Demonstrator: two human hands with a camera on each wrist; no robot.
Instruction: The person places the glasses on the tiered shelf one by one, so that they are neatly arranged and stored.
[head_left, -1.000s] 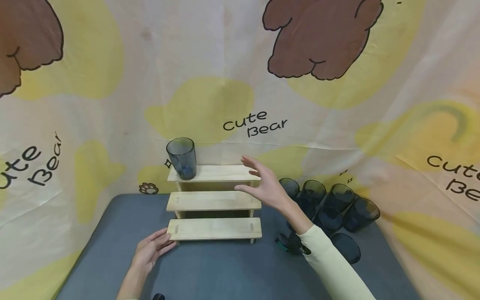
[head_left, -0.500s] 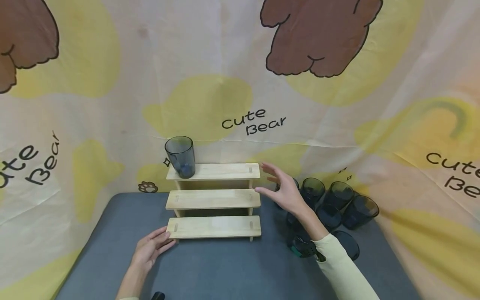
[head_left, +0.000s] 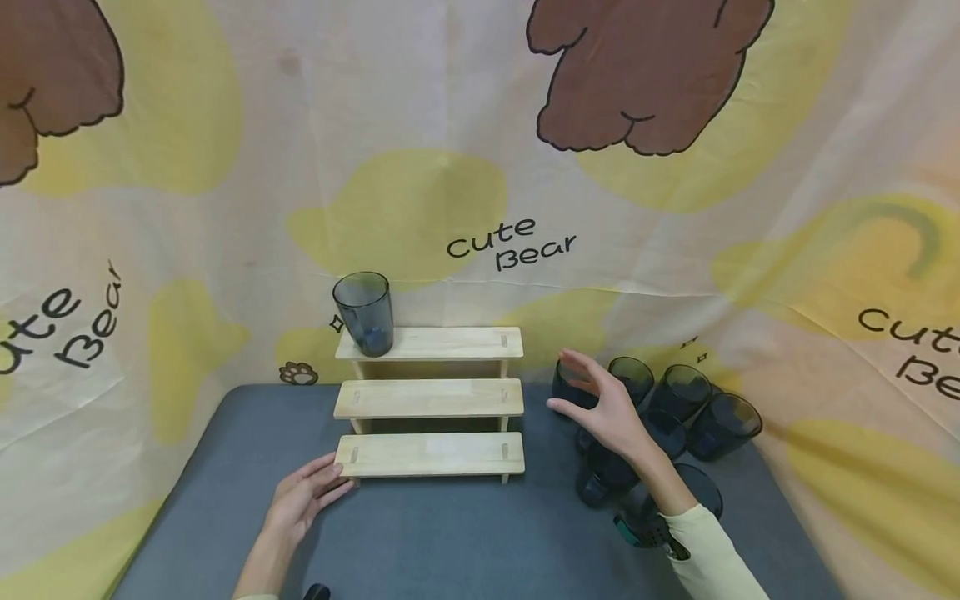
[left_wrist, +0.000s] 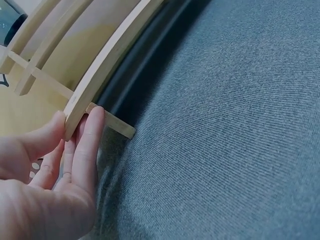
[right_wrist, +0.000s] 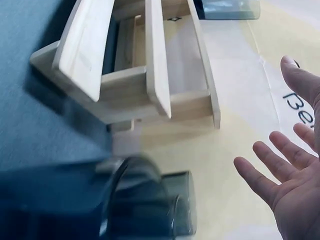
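Note:
A three-step wooden shelf [head_left: 431,454] stands on the table, its boards pale. My left hand [head_left: 300,498] pinches the left end of the lowest board; in the left wrist view the thumb [left_wrist: 47,132] lies on one side of the board and the fingers on the other. One dark blue-grey glass [head_left: 365,315] stands upright at the left of the top board. My right hand [head_left: 611,408], fingers spread and holding nothing, is over the cluster of similar glasses, nearest the back-left glass [head_left: 567,386]. The right wrist view shows the spread right hand [right_wrist: 295,180] and glasses [right_wrist: 135,200] below.
Several dark glasses [head_left: 723,425] stand close together at the right of the grey-blue table [head_left: 450,542], partly hidden by the right forearm. A patterned cloth [head_left: 450,208] hangs behind and at both sides. A small black object [head_left: 318,592] lies at the front edge.
My right hand has moved right and down, from beside the top board to over the glasses, fingers still spread. The left hand stays at the lowest board; the glass on top has not moved.

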